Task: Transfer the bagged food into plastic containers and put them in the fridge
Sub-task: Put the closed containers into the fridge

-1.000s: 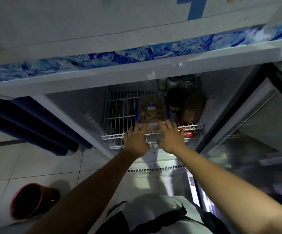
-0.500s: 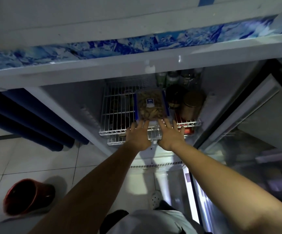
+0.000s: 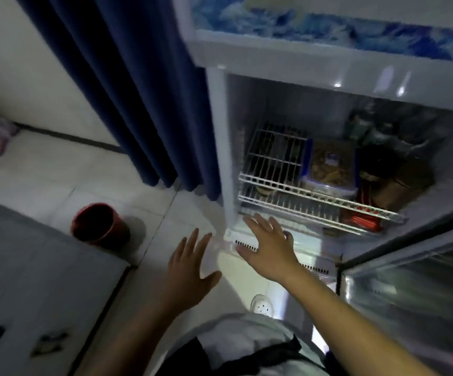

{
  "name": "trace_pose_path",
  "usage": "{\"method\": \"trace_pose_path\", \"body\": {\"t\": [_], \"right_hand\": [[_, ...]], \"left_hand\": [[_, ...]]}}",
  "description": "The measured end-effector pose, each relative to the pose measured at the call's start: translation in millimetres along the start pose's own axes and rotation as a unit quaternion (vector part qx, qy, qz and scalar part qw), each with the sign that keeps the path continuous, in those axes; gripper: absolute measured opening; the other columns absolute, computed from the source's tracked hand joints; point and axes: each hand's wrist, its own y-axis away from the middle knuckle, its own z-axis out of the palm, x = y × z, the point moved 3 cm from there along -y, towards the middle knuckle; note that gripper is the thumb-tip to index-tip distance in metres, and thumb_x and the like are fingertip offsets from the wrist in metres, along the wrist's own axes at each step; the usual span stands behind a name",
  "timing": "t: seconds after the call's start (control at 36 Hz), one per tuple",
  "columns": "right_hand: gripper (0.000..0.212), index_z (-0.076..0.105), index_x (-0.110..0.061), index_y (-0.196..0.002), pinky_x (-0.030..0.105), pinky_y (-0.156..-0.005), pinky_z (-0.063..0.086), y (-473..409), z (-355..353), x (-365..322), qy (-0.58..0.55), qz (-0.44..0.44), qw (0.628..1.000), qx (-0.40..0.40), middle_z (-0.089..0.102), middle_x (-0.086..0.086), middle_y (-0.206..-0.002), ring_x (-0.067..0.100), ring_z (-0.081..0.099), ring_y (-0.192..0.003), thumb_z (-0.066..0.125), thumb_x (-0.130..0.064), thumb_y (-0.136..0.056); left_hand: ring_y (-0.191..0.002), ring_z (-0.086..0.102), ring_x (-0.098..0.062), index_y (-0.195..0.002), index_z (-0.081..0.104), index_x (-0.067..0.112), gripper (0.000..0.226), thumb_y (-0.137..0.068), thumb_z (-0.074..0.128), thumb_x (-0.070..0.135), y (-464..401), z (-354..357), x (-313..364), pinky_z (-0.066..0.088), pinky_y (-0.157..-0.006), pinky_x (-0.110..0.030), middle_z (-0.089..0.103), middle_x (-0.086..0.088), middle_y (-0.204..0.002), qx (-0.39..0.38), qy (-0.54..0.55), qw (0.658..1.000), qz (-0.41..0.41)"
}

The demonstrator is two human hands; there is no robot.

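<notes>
The jars and dark shapes at the back of the fridge (image 3: 274, 58) blur into shadow; I cannot tell them apart. The clear plastic container (image 3: 328, 169), blue-edged and filled with brownish food, sits on the white wire shelf (image 3: 301, 196). My left hand (image 3: 190, 275) and right hand (image 3: 270, 251) hover below, fingers spread wide, holding nothing. A round red bucket (image 3: 99, 225) stands on glossy tiles.

a white wire shelf (image 3: 271, 183) sits inside the open fridge (image 3: 287, 63). on it stands a clear plastic container (image 3: 328, 169) with blue clips, filled with brownish food, beside dark jars (image 3: 407, 175) on its right (contents too dim to tell). on the pale tiled floor (image 3: 46, 175) stands a red bucket (image 3: 97, 226).
</notes>
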Motion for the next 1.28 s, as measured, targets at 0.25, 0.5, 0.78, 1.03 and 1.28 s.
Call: {"method": "trace_pose_path", "body": {"t": [0.25, 0.5, 0.78, 1.03, 1.28], "right_hand": [[0.066, 0.026, -0.046, -0.152, 0.048, -0.120, 0.008, 33.1, 86.7, -185.6, 0.020, -0.190, 0.981, -0.044, 0.013, -0.016, -0.166, 0.013, 0.003, -0.153, 0.047, -0.064, -0.093], [0.065, 0.030, -0.041, -0.152, 0.046, -0.122, 0.010, 75.0, 205.4, -309.5, 0.028, -0.275, 0.946, -0.168, 0.016, -0.011, -0.166, 0.012, 0.004, -0.153, 0.054, -0.056, -0.094], [0.058, 0.030, -0.051, -0.145, 0.046, -0.123, 0.013, 89.3, 266.6, -425.2, 0.074, -0.365, 0.891, -0.260, 0.017, -0.017, -0.164, 0.009, 0.009, -0.152, 0.059, -0.048, -0.094], [0.060, 0.030, -0.048, -0.150, 0.037, -0.120, -0.002, 70.2, 337.0, -577.1, 0.087, -0.493, 0.817, -0.287, 0.008, -0.025, -0.160, 0.003, -0.006, -0.151, 0.056, -0.050, -0.096], [0.064, 0.024, -0.042, -0.153, 0.049, -0.122, -0.004, 53.0, 403.3, -714.7, 0.191, -0.600, 0.727, -0.274, 0.002, -0.007, -0.168, 0.018, -0.011, -0.153, 0.048, -0.056, -0.096]], "left_hand": [[-0.156, 0.004, -0.017, -0.159, 0.012, 0.039, 0.086, -0.091, 0.064, 0.052, 143.3, -42.3, -134.4, 0.019, -0.124, -0.047, 0.002, 0.007, -0.170, 0.151, 0.180, 0.960, -0.153], [-0.155, 0.001, -0.014, -0.158, 0.013, 0.042, 0.083, -0.092, 0.064, 0.050, 287.9, -23.5, -255.6, 0.014, -0.125, -0.040, 0.001, 0.007, -0.169, 0.242, 0.268, 0.878, -0.313], [-0.153, 0.013, -0.013, -0.155, 0.029, 0.033, 0.073, -0.093, 0.069, 0.038, 369.0, -5.9, -341.5, 0.016, -0.121, -0.031, 0.019, 0.004, -0.166, 0.339, 0.362, 0.754, -0.431], [-0.153, 0.015, -0.014, -0.154, 0.032, 0.032, 0.074, -0.092, 0.072, 0.033, 416.2, -57.8, -420.9, 0.018, -0.122, -0.034, 0.021, 0.001, -0.166, 0.388, 0.362, 0.678, -0.508], [-0.152, 0.017, -0.011, -0.155, 0.032, 0.035, 0.076, -0.090, 0.073, 0.033, 452.5, -160.1, -532.3, 0.021, -0.122, -0.036, 0.022, 0.006, -0.166, 0.451, 0.325, 0.638, -0.532]]}}
